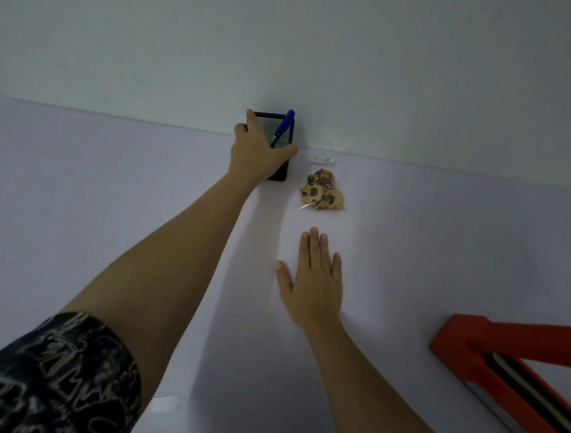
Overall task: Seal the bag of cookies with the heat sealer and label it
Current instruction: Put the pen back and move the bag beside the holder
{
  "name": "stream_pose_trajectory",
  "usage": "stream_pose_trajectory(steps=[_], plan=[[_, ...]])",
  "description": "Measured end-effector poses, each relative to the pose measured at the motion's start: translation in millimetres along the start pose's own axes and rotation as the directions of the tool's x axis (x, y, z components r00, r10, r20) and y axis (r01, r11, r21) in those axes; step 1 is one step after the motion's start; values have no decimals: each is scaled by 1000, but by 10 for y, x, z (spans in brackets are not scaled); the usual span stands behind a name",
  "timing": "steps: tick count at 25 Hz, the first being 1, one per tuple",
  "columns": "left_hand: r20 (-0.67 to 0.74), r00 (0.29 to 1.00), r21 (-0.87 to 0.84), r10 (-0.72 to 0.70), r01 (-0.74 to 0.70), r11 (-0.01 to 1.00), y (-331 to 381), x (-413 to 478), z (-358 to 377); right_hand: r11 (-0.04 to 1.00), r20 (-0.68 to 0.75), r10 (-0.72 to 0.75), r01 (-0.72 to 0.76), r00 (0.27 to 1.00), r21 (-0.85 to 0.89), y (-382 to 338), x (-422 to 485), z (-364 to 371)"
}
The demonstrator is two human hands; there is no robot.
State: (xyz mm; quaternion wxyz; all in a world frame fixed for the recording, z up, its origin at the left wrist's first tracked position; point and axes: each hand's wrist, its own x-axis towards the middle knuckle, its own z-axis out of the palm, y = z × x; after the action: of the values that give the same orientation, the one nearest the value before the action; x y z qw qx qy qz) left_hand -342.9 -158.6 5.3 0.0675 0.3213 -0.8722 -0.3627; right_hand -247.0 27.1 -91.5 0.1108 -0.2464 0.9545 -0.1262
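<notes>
The heat sealer (514, 370) sat at four o'clock, cut off by the right and lower edges of the frame; only its red body and a dark strip along the open arm showed. At seven o'clock the left arm's patterned dark sleeve (54, 376) ran out of the frame too. A small pale patch near the bottom edge at six o'clock was too blurred to identify.

The bag of cookies (323, 185) lay flat on the pale table (441, 241) just past centre toward twelve o'clock, its clear film hard to make out against the surface apart from one glinting crease. A white label (322, 159) sat near the bag's far end; its print was too small to read.

Just beside the bag, at its nine o'clock, a black mesh pen holder (283, 143) stood against the wall with a blue pen (283, 126) leaning in it. The left hand (257, 152) was wrapped around the holder, thumb across its front and fingers over its far left rim, hiding much of the mesh. The right hand (314, 277) lay palm down with fingers straight and slightly spread, holding nothing, at the bag's six o'clock and apart from it.
</notes>
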Motion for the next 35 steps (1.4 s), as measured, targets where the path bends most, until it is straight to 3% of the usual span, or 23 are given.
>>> stream_pose_trajectory(steps=[8,12,15,20,24,30,35], plan=[[34,999,62,6,-8,998,15,19,-18,1000,6,-9,9,1000,6,9,0,-2],[-39,990,47,136,-134,990,-119,-428,-189,1000,62,0,1,998,-15,-36,-154,-31],[-9,975,62,221,-220,974,-511,-1073,-300,1000,87,-5,6,996,-4,-167,-570,18],[168,968,154,184,-211,965,-1426,-2284,-462,1000,84,-7,7,996,10,-483,-1433,204],[166,968,181,187,-217,959,-1926,-2964,-716,999,95,6,-10,995,36,-815,-2068,381],[218,940,276,264,-318,907,-2271,-3336,-754,1000,33,19,-19,999,-5,-1027,-2508,572],[180,881,328,437,-473,818,-2312,-3369,-701,1000,2,-11,11,1000,-6,-973,-2536,660]])
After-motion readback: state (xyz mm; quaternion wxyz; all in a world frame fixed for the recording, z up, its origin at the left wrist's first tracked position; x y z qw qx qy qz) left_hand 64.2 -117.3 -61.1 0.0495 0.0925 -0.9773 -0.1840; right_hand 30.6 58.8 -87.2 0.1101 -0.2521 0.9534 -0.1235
